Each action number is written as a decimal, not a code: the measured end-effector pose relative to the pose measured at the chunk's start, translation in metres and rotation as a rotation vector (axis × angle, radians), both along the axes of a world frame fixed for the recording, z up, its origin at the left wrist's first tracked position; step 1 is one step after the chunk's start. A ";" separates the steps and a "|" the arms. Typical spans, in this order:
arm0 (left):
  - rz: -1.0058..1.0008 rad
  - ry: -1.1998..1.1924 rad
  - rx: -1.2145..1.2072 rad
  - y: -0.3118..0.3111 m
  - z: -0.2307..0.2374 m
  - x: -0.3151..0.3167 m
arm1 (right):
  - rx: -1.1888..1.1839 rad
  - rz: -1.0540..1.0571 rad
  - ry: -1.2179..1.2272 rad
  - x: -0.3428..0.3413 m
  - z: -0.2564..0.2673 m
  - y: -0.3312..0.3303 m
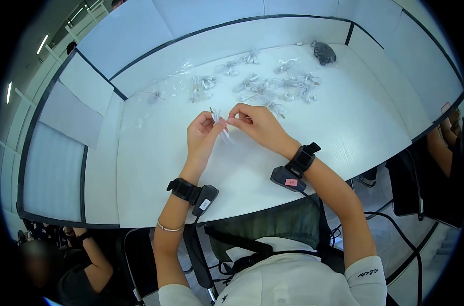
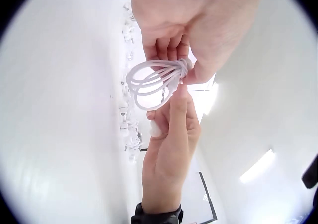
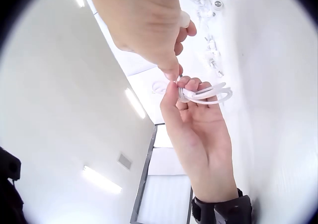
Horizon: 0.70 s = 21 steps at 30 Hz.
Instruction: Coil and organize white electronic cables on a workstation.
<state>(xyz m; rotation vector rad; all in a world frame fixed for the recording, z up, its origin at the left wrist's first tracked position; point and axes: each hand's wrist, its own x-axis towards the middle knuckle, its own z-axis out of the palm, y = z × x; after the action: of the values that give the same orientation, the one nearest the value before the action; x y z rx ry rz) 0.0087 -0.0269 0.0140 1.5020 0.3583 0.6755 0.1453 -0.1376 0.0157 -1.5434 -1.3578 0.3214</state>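
Note:
A looped white cable [image 2: 156,82], wrapped round its middle, is pinched between the thumb and fingers of the left hand [image 1: 203,133], above the near part of the table. Beside it the right hand [image 1: 257,124] pinches a small end at the wrap with thumb and forefinger; the fingertips of both hands nearly meet there. In the right wrist view the cable's loops [image 3: 218,93] stick out past the left hand's fingers. A small white piece [image 2: 156,129] shows in the curled fingers of the right hand; what it is I cannot tell.
Several bundled white cables [image 1: 255,86] lie on the white table [image 1: 160,168] beyond the hands. A dark bagged item [image 1: 324,53] sits at the back right, clear plastic bags [image 1: 153,97] at the back left. Low white panels [image 1: 293,33] surround the table. People sit at both sides.

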 end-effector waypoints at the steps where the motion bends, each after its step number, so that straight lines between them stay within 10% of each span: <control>1: 0.000 -0.002 -0.003 0.000 0.000 0.000 | -0.004 0.002 -0.002 0.000 0.001 -0.001; 21: 0.052 -0.023 -0.007 0.000 0.005 -0.002 | 0.026 0.000 0.015 0.004 0.000 0.000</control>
<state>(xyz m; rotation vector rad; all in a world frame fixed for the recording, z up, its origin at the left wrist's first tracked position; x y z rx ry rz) 0.0063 -0.0265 0.0193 1.4815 0.3825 0.7320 0.1490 -0.1372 0.0161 -1.5173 -1.3454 0.3135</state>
